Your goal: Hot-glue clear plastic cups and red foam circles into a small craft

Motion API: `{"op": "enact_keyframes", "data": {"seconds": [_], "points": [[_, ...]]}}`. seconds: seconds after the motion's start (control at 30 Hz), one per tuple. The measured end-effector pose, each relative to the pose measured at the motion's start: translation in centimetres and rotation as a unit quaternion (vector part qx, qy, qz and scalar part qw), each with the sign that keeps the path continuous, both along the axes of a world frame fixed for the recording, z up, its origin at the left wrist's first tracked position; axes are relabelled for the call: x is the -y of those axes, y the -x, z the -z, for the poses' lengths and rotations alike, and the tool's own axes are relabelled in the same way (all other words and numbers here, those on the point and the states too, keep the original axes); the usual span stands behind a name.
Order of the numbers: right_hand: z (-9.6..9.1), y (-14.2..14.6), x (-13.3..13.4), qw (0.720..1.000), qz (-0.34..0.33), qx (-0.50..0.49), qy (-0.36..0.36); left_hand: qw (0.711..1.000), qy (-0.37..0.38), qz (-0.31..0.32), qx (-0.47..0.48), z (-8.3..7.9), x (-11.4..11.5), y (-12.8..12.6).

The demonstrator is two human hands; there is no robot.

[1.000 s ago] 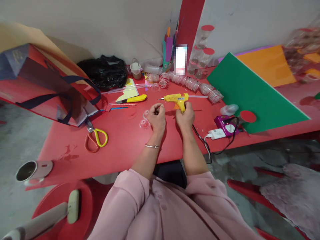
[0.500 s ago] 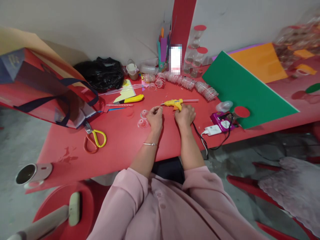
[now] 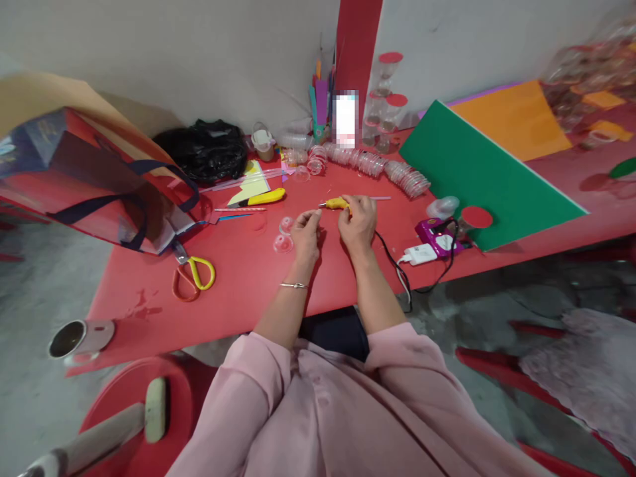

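My right hand [image 3: 358, 222] is closed over the body of a yellow hot glue gun [image 3: 336, 203], which lies on the red table with its nozzle to the left. A glue stick [image 3: 381, 198] pokes out behind the gun, beyond my fingers. My left hand [image 3: 307, 233] is pinched closed just below the nozzle. Anything between those fingertips is too small or hidden to make out. Right beside that hand, to its left, lie two small clear plastic cups [image 3: 283, 243] with pinkish-red centres.
Scissors [image 3: 195, 277], a yellow utility knife [image 3: 265, 197] and a striped straw [image 3: 241, 210] lie leftward. Stacked clear cups [image 3: 368, 163] line the back near a lit phone [image 3: 346, 119]. At right are a purple power adapter [image 3: 436, 238] with cables and a green board [image 3: 477, 179]. A metal mug [image 3: 99, 334] stands near the left edge.
My right hand has moved left and up from the glue gun's handle, over its body. My left hand stays pinched by the nozzle. The whole view has shifted slightly.
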State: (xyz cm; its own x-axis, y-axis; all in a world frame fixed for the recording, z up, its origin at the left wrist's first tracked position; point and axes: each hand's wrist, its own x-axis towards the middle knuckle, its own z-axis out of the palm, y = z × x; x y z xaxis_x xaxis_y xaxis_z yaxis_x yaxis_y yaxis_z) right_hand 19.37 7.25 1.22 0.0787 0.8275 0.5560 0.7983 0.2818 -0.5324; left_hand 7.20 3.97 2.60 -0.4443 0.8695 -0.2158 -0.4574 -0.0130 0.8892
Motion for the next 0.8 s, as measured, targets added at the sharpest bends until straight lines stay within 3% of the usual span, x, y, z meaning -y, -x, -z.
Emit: {"op": "enact_keyframes", "data": {"seconds": [0.17, 0.4, 0.67, 0.8], "points": [[0.8, 0.0, -0.3, 0.998, -0.01, -0.043, -0.049, 0.999, -0.036, 0.034, 0.022, -0.4, 2.4, 2.3], [1.4, 0.0, -0.8, 0.998, -0.016, -0.048, -0.045, 0.997, -0.038, 0.061, -0.006, -0.7, 6.3, 6.5], [1.7, 0.1, -0.7, 0.998, -0.029, -0.048, -0.034, 0.995, -0.009, 0.087, 0.036, 0.8, 6.6, 6.9], [1.6, 0.5, -0.6, 0.996, -0.086, -0.023, -0.02, 0.994, -0.018, 0.091, 0.054, 0.8, 6.7, 7.1]]}}
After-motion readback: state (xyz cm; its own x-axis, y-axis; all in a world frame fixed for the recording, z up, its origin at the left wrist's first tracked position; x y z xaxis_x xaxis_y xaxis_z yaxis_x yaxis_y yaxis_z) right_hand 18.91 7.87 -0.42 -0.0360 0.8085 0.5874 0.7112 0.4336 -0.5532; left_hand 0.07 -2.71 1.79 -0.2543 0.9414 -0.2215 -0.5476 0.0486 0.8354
